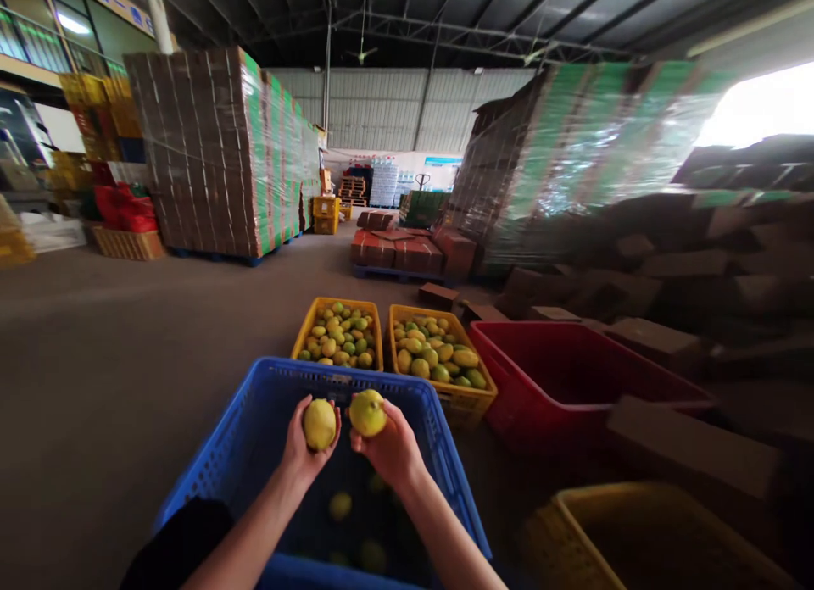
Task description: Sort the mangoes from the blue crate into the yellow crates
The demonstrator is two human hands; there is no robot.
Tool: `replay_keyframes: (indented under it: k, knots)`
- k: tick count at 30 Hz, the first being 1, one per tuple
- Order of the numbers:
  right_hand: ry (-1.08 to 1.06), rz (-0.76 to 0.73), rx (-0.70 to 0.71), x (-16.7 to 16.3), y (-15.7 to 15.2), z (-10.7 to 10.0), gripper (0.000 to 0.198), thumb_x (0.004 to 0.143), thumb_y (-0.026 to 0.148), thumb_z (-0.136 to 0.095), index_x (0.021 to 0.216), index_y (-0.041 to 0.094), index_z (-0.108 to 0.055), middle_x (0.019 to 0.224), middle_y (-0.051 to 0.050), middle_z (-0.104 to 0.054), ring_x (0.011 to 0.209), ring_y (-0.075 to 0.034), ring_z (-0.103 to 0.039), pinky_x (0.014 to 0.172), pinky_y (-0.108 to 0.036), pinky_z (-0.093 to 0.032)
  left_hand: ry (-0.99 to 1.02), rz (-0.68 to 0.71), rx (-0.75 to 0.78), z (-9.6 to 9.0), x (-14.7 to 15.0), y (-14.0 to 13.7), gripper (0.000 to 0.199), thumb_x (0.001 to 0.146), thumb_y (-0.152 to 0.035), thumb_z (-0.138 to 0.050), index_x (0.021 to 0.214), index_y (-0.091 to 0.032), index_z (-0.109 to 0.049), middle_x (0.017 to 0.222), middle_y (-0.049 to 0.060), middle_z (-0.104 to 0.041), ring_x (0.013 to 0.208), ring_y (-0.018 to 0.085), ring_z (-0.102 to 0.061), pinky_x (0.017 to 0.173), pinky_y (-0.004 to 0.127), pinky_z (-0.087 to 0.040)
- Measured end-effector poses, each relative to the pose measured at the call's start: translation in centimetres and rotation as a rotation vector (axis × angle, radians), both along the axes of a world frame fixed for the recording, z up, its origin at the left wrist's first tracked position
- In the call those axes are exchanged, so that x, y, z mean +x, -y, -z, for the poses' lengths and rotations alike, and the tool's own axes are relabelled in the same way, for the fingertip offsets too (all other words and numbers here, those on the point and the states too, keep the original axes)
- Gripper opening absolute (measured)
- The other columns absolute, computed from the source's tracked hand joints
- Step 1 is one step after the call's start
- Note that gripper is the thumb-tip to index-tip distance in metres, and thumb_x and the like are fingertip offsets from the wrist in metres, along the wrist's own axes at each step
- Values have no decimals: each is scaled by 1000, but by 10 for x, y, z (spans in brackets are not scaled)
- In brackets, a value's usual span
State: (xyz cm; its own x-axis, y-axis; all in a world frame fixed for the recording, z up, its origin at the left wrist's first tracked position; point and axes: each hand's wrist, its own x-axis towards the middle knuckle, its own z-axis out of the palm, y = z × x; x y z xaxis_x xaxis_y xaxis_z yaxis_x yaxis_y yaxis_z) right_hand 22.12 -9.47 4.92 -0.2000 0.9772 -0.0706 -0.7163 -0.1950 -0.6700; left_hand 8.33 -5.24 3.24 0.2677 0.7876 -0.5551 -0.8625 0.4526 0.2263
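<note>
Above a large blue plastic crate (438,429), my left hand (303,444) is closed around a yellow lemon (320,424). My right hand (395,450) grips a second, slightly greener lemon (367,413), its stem end turned toward the right. The two lemons are side by side with a narrow gap between them. Down inside the blue crate lie a few more lemons (340,506), dim and partly hidden by my forearms. Just beyond its far rim stand two yellow crates, the left crate (380,353) and the right crate (467,397), both filled with yellow and green lemons.
A red bin (540,412) stands at the right, with a yellow crate (565,522) nearer me. Cardboard boxes (661,340) are heaped along the right side. Wrapped pallet stacks (197,149) rise behind, and flat red cartons (416,255) rest on a pallet in the middle.
</note>
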Motion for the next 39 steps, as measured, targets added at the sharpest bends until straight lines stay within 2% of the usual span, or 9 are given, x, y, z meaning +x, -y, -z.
replay_keyframes:
  k: [3, 7, 12, 18, 23, 29, 34, 36, 39]
  knots:
    - [-66, 33, -56, -7, -6, 3, 29, 72, 40, -68, 87, 16, -63, 74, -5, -68, 60, -14, -61, 56, -25, -50, 5, 65, 61, 1, 9, 1, 14, 84, -26, -57, 85, -12, -60, 73, 5, -67, 61, 16, -66, 55, 27, -54]
    - [-146, 98, -141, -9, -11, 10, 26, 74, 40, -69, 82, 16, -63, 72, -5, -67, 52, -10, -55, 51, -21, -48, 71, 29, 100, 1, 11, -1, 17, 85, -27, -53, 85, -13, -62, 76, 6, -69, 64, 17, -67, 62, 30, -55]
    - [-192, 155, -249, -4, -9, 8, 41, 81, 53, -55, 80, 13, -64, 68, -7, -66, 48, -10, -51, 47, -22, -45, 141, -37, 109, -5, 2, -5, 22, 83, -24, -49, 93, -11, -64, 81, 9, -70, 76, 19, -68, 70, 30, -56]
    - [-39, 135, -104, -10, -8, 3, 34, 74, 47, -63, 81, 14, -65, 70, -8, -67, 52, -14, -55, 47, -25, -43, 119, -40, 142, -13, -7, -7, 23, 81, -22, -50, 93, -10, -66, 78, 9, -69, 73, 18, -68, 67, 29, -55]
    - [92, -24, 8, -17, -4, 3, 42, 76, 53, -56, 75, 13, -65, 60, -7, -63, 47, -15, -53, 44, -25, -39, 72, 34, 289, -16, -10, -4, 25, 81, -26, -50, 85, -9, -66, 80, 11, -70, 66, 20, -67, 60, 30, -54]
    - [99, -18, -43, -17, -6, 10, 39, 75, 51, -52, 70, 13, -63, 55, -7, -62, 43, -16, -53, 39, -25, -38, 65, 43, 276, -16, -13, -2, 22, 81, -25, -51, 77, -9, -66, 85, 12, -71, 69, 19, -67, 65, 30, -54]
    - [68, -33, -41, -15, -7, 10, 38, 77, 47, -49, 73, 12, -63, 56, -8, -62, 41, -16, -54, 37, -26, -40, 58, 18, 267, -17, -10, -3, 16, 78, -22, -55, 75, -11, -66, 74, 8, -68, 70, 18, -66, 68, 30, -54]
    - [47, -8, -71, -15, -7, 9, 35, 78, 43, -48, 73, 12, -63, 59, -8, -64, 44, -17, -56, 39, -27, -43, 74, -13, 244, -17, -9, -3, 16, 77, -22, -54, 79, -11, -66, 73, 7, -68, 73, 18, -66, 72, 30, -54]
    - [14, 60, -175, -14, -9, 6, 30, 80, 38, -48, 75, 13, -63, 62, -8, -65, 49, -18, -60, 43, -28, -47, 102, -37, 207, -15, -9, -6, 25, 79, -24, -52, 95, -10, -66, 85, 10, -68, 84, 21, -67, 76, 33, -55]
